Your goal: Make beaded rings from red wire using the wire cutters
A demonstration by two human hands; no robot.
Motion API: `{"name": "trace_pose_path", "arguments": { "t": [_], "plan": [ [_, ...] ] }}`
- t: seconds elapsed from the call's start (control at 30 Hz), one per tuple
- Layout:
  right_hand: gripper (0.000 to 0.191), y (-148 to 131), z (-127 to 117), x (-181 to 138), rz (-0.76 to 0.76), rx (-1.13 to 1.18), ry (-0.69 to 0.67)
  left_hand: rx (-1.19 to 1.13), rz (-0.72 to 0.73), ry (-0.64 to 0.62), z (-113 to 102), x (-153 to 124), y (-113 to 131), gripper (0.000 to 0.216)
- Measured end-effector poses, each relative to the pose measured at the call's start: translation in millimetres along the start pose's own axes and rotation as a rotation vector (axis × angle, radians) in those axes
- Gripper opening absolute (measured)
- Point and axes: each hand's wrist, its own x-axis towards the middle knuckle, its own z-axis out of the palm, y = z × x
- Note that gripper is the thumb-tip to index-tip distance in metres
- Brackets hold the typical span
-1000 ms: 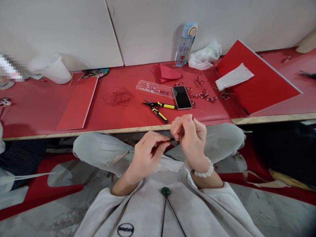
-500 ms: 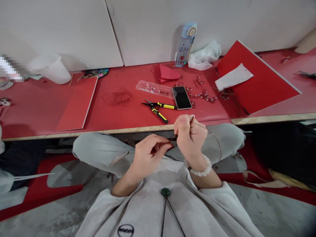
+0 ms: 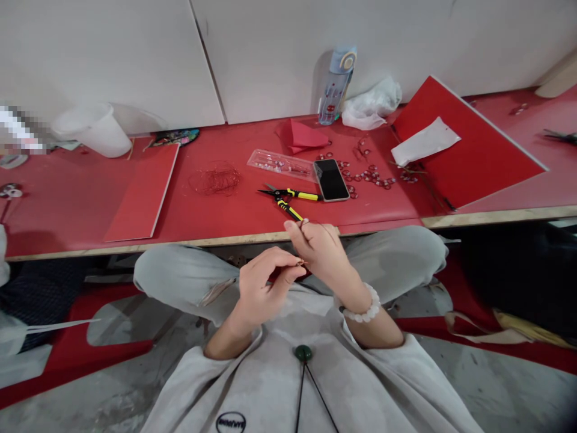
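Observation:
Both hands meet over my lap, just below the front edge of the red table (image 3: pixel 67 210). My left hand (image 3: pixel 264 285) is closed, its thumb and fingers pinching a small piece where a thin red wire (image 3: pixel 322 225) ends. My right hand (image 3: pixel 318 249), a white bead bracelet (image 3: pixel 367 310) on its wrist, is closed in a pinch on the same wire, which loops thinly over its knuckles. The piece between the fingertips is too small to name. Yellow-handled pliers (image 3: pixel 288 201) lie on the table just beyond my right hand.
On the table lie a black phone (image 3: pixel 331 179), a clear tray of beads (image 3: pixel 280 162), a coil of red wire (image 3: pixel 217 179), scattered red beads (image 3: pixel 372 174), red boards (image 3: pixel 142 192), a water bottle (image 3: pixel 336 84), a white tub (image 3: pixel 92 127) and a crumpled bag (image 3: pixel 372 102).
My right hand has swung left and down, bringing its fingertips toward my left hand. The wide wire loop seen beside my right wrist half a second ago no longer shows.

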Motion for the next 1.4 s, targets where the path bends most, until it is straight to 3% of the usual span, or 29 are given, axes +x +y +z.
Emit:
{"name": "trace_pose_path", "arguments": {
  "t": [0.13,0.27,0.43,0.7,0.77,0.87,1.0,1.13,1.3,1.4],
  "plan": [
    [0.068,6,5,-7,0.094,0.138,-0.147,-0.028,-0.031,-0.001,2,-2,-2,0.012],
    [0.068,9,4,-16,0.209,0.324,-0.078,-0.021,-0.061,-0.006,2,-4,-2,0.005],
    [0.061,8,2,-25,0.130,0.488,0.010,-0.025,-0.066,0.022,-2,-2,-2,0.004],
    [0.053,6,-8,-45,0.079,0.480,-0.112,0.043,-0.019,0.093,-4,-1,-9,0.007],
    [0.047,5,-11,-48,-0.024,0.424,-0.041,0.076,-0.021,0.084,-3,-1,-10,0.010],
    [0.015,4,-13,-46,-0.250,0.271,0.119,0.026,-0.056,0.083,-1,-1,-11,0.012],
    [0.021,4,-11,-35,-0.463,0.086,0.166,-0.227,-0.189,0.114,3,0,-9,0.011],
    [0.025,1,-5,-29,-0.478,0.075,0.244,-0.303,-0.199,0.152,3,3,-10,0.012],
    [0.019,-3,6,-34,-0.412,0.169,0.378,-0.204,-0.070,0.152,3,7,-14,0.010],
    [0.013,-2,7,-38,-0.316,0.263,0.364,-0.233,-0.109,0.147,4,6,-14,0.010]
  ]
}}
